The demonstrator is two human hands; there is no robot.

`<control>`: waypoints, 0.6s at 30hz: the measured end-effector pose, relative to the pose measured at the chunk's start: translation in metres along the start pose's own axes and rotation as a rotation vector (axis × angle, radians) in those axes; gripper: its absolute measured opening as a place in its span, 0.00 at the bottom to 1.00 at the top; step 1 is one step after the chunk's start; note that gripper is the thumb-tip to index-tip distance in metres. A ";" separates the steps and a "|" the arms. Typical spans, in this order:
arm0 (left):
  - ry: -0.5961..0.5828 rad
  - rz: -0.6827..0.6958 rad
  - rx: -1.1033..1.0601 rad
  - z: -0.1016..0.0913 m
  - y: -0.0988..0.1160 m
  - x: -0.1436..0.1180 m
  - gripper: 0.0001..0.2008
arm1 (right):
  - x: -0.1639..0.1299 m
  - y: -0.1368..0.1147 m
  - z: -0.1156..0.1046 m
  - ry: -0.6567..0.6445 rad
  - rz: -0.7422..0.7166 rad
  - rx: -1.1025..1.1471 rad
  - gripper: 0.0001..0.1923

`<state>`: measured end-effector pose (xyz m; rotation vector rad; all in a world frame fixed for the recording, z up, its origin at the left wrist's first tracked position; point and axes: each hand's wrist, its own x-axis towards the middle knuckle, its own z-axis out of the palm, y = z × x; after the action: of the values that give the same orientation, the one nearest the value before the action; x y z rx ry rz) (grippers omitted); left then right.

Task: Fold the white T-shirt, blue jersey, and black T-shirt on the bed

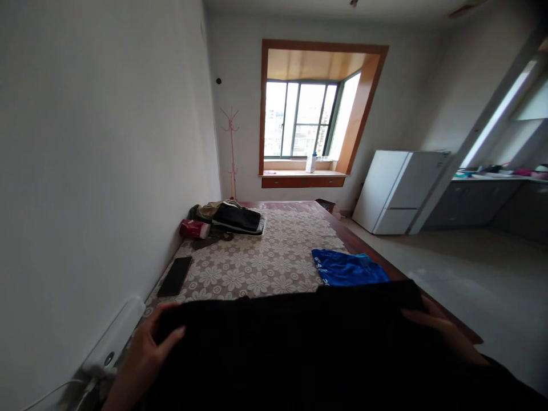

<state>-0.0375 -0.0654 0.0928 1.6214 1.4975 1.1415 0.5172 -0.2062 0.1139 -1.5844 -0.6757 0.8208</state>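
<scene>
A black garment (295, 342) stretches across the bottom of the view, held up between my two hands over the near end of the table. My left hand (156, 342) grips its upper left corner, thumb in front and fingers behind the cloth. At the upper right corner, my right hand (440, 322) pinches the fabric with the thumb in front. The garment is too dark to make out its exact kind. Just beyond its top edge lies a folded blue shirt (349, 268) with white print, its near part hidden by the black cloth.
A flower-patterned tablecloth (257, 279) covers the table. Against the left wall lie a phone (175, 275), a red packet (194, 229) and folded dark clothes (235, 218). A white power strip (115, 337) with cables sits at near left. A fridge (398, 191) stands beyond the right edge.
</scene>
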 end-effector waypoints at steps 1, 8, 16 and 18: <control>-0.006 0.036 0.013 -0.009 0.012 0.022 0.28 | 0.014 -0.009 0.012 -0.068 0.006 0.024 0.25; -0.004 0.176 0.431 0.029 0.029 0.196 0.24 | 0.157 -0.038 0.115 -0.359 -0.297 -0.244 0.20; -0.053 0.174 0.614 0.123 -0.038 0.268 0.23 | 0.254 0.009 0.197 -0.117 -0.465 -0.813 0.23; -0.094 0.196 0.641 0.140 -0.048 0.273 0.20 | 0.262 0.026 0.209 -0.119 -0.512 -0.906 0.20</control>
<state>0.0609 0.2239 0.0382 2.2511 1.7803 0.6918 0.5013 0.1205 0.0339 -2.0036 -1.6115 0.2041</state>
